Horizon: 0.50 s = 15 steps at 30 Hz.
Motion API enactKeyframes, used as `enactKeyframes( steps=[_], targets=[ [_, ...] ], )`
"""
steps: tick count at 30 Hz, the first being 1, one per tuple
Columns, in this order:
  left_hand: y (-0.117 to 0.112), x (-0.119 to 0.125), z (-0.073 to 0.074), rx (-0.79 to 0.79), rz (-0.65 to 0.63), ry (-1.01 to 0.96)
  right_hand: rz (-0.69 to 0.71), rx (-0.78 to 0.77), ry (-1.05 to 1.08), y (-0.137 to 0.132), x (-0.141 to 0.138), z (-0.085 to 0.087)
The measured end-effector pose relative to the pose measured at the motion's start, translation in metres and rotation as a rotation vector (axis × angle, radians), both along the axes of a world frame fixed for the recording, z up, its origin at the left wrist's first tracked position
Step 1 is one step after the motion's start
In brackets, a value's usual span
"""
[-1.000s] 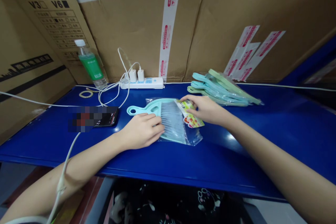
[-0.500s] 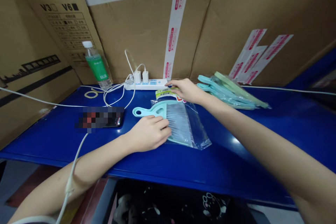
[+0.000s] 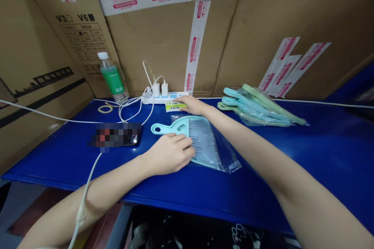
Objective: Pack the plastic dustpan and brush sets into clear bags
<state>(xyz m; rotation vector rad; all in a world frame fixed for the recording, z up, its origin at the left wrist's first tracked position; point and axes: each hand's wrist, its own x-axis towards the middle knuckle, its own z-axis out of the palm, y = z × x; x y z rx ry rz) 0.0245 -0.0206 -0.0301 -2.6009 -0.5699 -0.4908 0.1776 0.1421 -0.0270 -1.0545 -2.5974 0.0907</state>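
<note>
A light-blue dustpan (image 3: 171, 128) with a clear-bristled brush (image 3: 203, 142) lies on the blue table, partly inside a clear plastic bag (image 3: 230, 159). My left hand (image 3: 172, 153) rests on its near side, fingers curled over the bristle edge; the fingertips are partly hidden. Farther back, my right hand (image 3: 193, 105) has its fingers at the right end of a yellow-green paper label (image 3: 175, 106), thumb on the near side. That label lies just in front of the white power strip (image 3: 149, 100).
Several bagged blue and green dustpan sets (image 3: 260, 107) are piled at the right rear. A phone (image 3: 131, 136), looped white cables, a beaded bracelet (image 3: 105, 108) and a water bottle (image 3: 113, 81) are at left. Cardboard boxes (image 3: 157, 39) wall the back; a cable crosses my left forearm.
My right hand has moved left with the label, away from the dustpan and toward the power strip. The label now looks flatter. My left hand stays on the dustpan; the view has shifted slightly.
</note>
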Motion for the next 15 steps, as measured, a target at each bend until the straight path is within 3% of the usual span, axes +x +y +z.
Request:
enactKeyframes(
  steps=[10, 15],
  targets=[
    [0.000, 0.002, 0.001, 0.003, 0.011, 0.014, -0.001, 0.164, -0.052, -0.017, 0.013, 0.009],
    [-0.006, -0.003, 0.006, 0.049, -0.061, -0.094, 0.010, 0.219, -0.070, -0.047, 0.038, 0.021]
  ],
)
